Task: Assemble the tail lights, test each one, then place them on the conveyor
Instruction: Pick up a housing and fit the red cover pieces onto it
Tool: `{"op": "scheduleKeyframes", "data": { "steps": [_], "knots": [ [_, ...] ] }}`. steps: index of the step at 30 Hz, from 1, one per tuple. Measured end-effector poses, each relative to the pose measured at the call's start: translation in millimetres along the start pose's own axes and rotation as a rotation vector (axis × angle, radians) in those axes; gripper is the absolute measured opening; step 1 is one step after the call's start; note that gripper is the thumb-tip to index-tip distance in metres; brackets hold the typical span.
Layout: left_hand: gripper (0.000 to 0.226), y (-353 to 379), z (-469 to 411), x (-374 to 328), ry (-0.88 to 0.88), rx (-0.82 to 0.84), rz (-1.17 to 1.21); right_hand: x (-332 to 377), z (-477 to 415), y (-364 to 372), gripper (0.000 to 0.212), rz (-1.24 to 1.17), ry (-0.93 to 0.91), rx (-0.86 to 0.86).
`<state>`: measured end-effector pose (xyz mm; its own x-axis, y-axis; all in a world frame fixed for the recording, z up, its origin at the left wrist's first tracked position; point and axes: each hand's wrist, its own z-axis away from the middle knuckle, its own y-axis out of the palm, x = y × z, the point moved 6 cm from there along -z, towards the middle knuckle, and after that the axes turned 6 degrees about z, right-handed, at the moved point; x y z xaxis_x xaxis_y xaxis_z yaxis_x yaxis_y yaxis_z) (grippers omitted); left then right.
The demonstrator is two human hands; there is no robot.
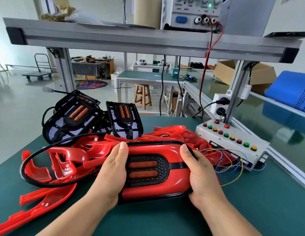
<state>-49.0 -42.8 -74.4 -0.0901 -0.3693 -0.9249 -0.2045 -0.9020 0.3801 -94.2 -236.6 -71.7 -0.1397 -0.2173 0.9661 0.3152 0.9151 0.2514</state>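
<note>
A tail light (153, 169) with a red lens, a black rim and two orange strips lies sideways at the middle of the green bench. My left hand (112, 172) grips its left end, thumb over the top edge. My right hand (199, 174) grips the right end, thumb on the black rim. Its black cable (29, 160) loops out to the left. Two black lamp bases (71, 120) (125, 120) stand behind it. Several loose red lenses (66, 159) are piled to the left and behind.
A white test box (233, 140) with coloured buttons and thin loose wires sits to the right. The green conveyor (276, 123) runs along the right side. An aluminium shelf (148, 40) overhead carries a power supply (191, 12) with red and black leads hanging down.
</note>
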Motion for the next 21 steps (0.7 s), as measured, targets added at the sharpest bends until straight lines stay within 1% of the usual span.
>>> {"op": "scheduleKeyframes", "data": {
  "steps": [2, 6, 10, 12, 15, 17, 19, 20, 21],
  "knots": [
    [0.041, 6, 1, -2, -0.018, 0.011, 0.061, -1, 0, 0, 0.051, -0.016, 0.000, -0.007],
    [0.042, 11, 2, -7, -0.002, 0.008, 0.116, -1, -1, 0, 0.049, -0.056, 0.002, -0.006],
    [0.036, 12, 2, -4, -0.031, 0.007, 0.109, -4, -1, -1, 0.052, -0.058, 0.032, -0.011],
    [0.037, 13, 2, -6, -0.048, 0.013, 0.076, -4, 0, 0, 0.053, -0.053, 0.053, -0.003],
    [0.047, 11, 2, -7, -0.105, 0.036, 0.050, -3, -1, 2, 0.057, -0.056, 0.090, -0.001],
    [0.061, 11, 3, -5, -0.174, 0.058, 0.042, -4, -2, 3, 0.058, -0.065, 0.110, 0.005],
    [0.079, 12, 5, -2, -0.250, 0.080, 0.051, -5, -2, 2, 0.054, -0.086, 0.155, 0.009],
    [0.085, 12, 6, -1, -0.271, 0.092, 0.064, -7, -2, 1, 0.054, -0.109, 0.189, 0.008],
    [0.085, 14, 6, -2, -0.281, 0.104, 0.082, -8, -3, 0, 0.057, -0.133, 0.227, 0.000]
  ]
}}
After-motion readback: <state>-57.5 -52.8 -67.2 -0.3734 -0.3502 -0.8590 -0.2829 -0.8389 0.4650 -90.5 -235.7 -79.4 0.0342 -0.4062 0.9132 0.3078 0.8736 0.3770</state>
